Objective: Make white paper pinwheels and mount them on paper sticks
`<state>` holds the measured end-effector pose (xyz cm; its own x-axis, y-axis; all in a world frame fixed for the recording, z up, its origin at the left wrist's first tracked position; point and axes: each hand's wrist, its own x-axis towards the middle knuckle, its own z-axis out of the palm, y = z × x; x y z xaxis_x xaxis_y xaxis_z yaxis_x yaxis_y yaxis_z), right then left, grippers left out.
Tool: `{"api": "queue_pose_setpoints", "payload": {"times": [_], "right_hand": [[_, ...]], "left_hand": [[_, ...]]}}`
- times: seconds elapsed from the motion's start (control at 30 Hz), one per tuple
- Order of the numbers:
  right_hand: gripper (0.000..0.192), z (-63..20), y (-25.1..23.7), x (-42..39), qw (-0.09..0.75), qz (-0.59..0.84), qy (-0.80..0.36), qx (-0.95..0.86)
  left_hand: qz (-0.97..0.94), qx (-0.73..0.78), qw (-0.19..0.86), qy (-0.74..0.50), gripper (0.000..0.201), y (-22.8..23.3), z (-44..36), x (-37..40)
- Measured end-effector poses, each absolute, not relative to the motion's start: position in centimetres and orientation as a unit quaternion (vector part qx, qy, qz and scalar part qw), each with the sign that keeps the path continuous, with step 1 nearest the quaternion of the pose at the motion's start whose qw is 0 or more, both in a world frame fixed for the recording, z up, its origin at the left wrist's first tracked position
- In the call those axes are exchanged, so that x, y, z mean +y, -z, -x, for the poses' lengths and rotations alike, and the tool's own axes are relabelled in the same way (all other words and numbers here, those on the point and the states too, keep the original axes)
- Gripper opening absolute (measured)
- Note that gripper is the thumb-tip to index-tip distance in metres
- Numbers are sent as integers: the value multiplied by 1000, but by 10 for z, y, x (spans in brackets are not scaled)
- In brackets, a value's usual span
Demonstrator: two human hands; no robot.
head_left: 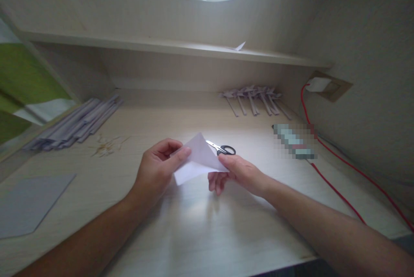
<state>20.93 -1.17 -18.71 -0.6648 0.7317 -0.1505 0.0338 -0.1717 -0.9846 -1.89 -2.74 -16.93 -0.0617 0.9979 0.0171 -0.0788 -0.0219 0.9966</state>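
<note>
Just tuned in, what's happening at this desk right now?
A person holds a folded white paper above the desk with both hands: the left hand pinches its left edge and the right hand its right corner. Small scissors lie just behind the paper. Folded paper strips are piled at the far left, and finished folded pieces are lined up at the back.

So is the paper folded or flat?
Folded. The paper makes a triangle with a crease along its lower right edge, pinched between the left hand and right hand.
</note>
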Motion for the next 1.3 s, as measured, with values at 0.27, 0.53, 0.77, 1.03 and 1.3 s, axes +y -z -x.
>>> {"api": "queue_pose_setpoints", "payload": {"times": [0.27,0.53,0.77,1.03,1.3], "right_hand": [[39,-207,190,-17,284,425,-567,-645],[41,-207,183,-28,277,470,-361,-756],[40,-201,180,-41,246,473,-297,-792],[34,-204,176,-32,345,482,-347,-727],[31,-212,183,-19,381,450,-439,-678]], "left_hand": [[-631,491,323,-507,11,182,14,-37],[-748,441,181,-462,9,187,14,-43],[-804,388,120,-433,10,193,14,-50],[-668,505,328,-437,12,184,12,-40],[-585,498,514,-382,31,176,23,-22]]}}
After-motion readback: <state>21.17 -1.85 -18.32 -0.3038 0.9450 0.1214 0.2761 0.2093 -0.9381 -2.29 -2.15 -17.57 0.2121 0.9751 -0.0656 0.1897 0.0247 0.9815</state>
